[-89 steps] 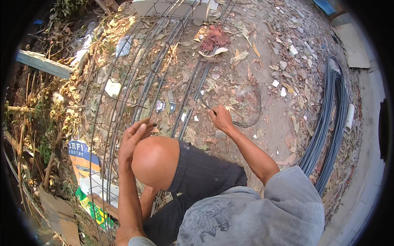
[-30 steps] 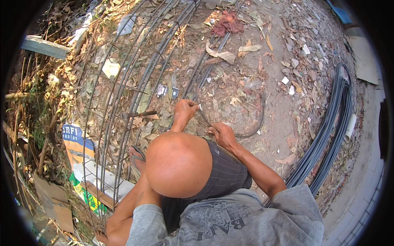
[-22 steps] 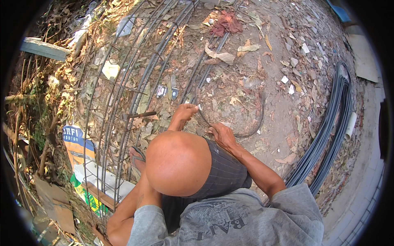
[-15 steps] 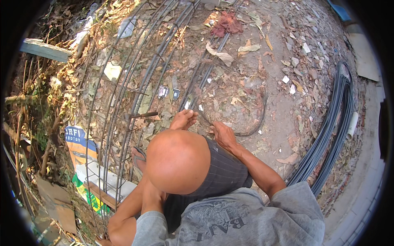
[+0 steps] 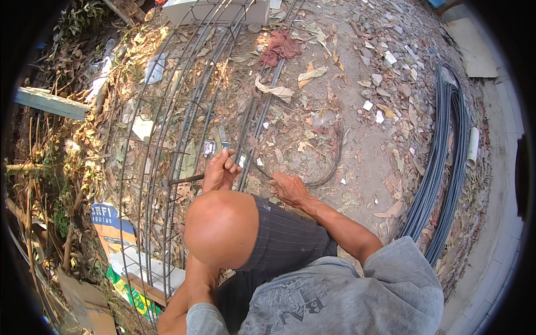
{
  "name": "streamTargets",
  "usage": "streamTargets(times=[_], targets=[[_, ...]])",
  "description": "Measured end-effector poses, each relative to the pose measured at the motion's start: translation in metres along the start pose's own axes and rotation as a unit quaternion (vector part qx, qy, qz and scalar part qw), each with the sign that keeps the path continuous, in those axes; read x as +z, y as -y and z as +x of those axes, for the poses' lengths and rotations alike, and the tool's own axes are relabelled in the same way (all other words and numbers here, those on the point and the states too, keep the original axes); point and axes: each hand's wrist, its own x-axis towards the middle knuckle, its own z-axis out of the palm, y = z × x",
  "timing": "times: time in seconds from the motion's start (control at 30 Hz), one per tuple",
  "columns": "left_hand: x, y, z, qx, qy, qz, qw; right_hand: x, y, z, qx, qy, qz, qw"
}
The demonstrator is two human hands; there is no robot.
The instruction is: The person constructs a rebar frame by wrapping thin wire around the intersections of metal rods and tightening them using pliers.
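My right hand [image 5: 290, 188] is closed around a bundle of thin binding wire [image 5: 338, 153], whose loop curves over the ground to its right. Strands also run up and left from those fingers. My left hand [image 5: 220, 169] is raised beside the wire, thumb and fingers pinched together; whatever they hold is too small to make out. To its left lies a long rebar cage [image 5: 162, 139] of dark bars and square ties. A short dark rod [image 5: 187, 179] crosses the cage's edge close to my left hand. My bent knee [image 5: 223, 226] hides part of the ground below.
A long bent bundle of grey rebar [image 5: 424, 195] lies at the right, beside a white pipe [image 5: 473, 146]. Ahead are a reddish cloth [image 5: 280, 48] and a pale block [image 5: 223, 12]. Printed sacks [image 5: 114, 226] lie at the lower left, and a plank [image 5: 53, 103] juts in above.
The view has shifted, bringing the pale block into sight at the top. My left hand has lifted slightly away from the wire; my right hand keeps its grip.
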Motion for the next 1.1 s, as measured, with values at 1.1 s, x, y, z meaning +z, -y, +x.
streamTargets(times=[1.1], targets=[[0.024, -0.465, -0.133, 0.328, -0.131, 0.046, 0.935, -0.065, -0.124, -0.059, -0.041, 0.008, -0.175, 0.984]])
